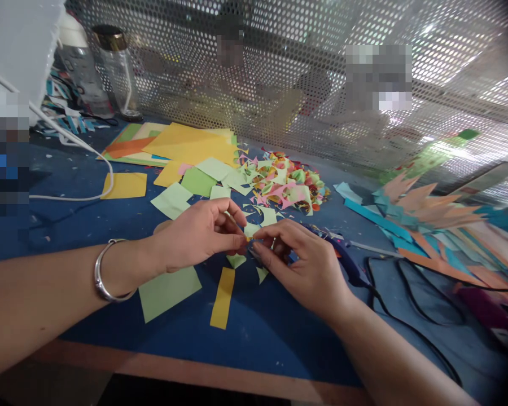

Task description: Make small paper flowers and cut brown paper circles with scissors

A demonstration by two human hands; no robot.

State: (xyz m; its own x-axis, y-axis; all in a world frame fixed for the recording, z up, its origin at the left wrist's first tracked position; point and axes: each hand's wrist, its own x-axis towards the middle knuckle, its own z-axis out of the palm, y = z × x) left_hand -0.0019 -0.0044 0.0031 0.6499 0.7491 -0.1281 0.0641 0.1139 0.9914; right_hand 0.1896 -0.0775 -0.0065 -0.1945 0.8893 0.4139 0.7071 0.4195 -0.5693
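Over the middle of the blue table [279, 349], my left hand [198, 231], with a silver bangle on its wrist, pinches thumb and forefinger together. Its fingertips meet those of my right hand [300, 254], which is also closed in a pinch. A tiny orange-yellow bit shows between them, too small to name. Below the fingers are a curled green paper scrap [237, 260] and a yellow paper strip [223, 299]. A light green paper sheet [169, 293] lies under my left wrist. Beside my right hand is a dark blue corded tool [349, 262], partly hidden, resembling a glue gun.
Behind my hands lie green paper squares [198, 181], a stack of yellow sheets [190, 142] and a heap of colourful paper scraps [283, 180]. Orange and blue cut paper [423, 208] and a black cord [406, 332] occupy the right. Bottles [116, 73] stand before a perforated metal screen [173, 84].
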